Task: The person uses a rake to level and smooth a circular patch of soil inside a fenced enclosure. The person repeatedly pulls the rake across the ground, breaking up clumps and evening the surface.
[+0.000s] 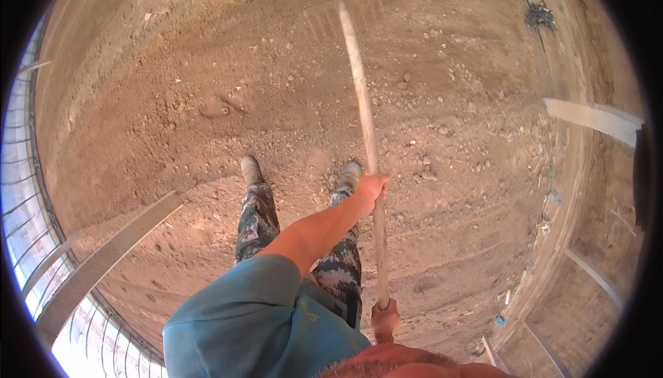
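Observation:
A rake (pixel 364 98) with a long, pale wooden handle reaches from close to my body out over the brown soil. Its toothed head (pixel 328 24) is at the far end, faint and blurred against the ground, so I cannot tell how deep the teeth sit. My left hand (pixel 373 188) is closed around the middle of the handle, with the arm stretched across in front of me. Nearer my body, my right hand (pixel 385 319) grips the handle's butt end. My two boots stand on the dirt, left of the handle.
Loose clods and small stones (pixel 425 167) lie over the soil. A slanted post (pixel 114 257) rises at the left, before a pale, ribbed wall (pixel 27 191). At the right, another post (pixel 594 119) and a dark clump (pixel 540 15) stand along an earthen bank (pixel 583 171).

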The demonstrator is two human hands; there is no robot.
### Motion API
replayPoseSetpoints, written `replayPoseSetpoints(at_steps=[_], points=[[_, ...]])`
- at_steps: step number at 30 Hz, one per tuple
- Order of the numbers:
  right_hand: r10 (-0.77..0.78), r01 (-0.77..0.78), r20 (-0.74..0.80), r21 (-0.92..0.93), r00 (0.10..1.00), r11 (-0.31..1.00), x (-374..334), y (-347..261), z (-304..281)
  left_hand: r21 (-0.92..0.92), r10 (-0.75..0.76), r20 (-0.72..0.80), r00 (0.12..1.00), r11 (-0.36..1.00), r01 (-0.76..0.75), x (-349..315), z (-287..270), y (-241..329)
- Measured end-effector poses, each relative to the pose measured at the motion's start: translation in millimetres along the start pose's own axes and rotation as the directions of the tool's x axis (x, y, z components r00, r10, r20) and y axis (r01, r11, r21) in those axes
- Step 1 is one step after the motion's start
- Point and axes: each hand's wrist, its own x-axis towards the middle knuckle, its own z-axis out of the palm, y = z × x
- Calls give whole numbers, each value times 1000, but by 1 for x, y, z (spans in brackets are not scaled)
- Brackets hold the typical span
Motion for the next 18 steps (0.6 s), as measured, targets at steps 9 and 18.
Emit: replayPoseSetpoints(at_steps=[9,18], points=[[87,-107,114,182,990,977,-10,3,12,286,46,128,991,955,-82,-22,26,9],[83,-103,392,30,916,994,-59,21,41,213,-23,-154,988,975,56,-9,-128,-92]])
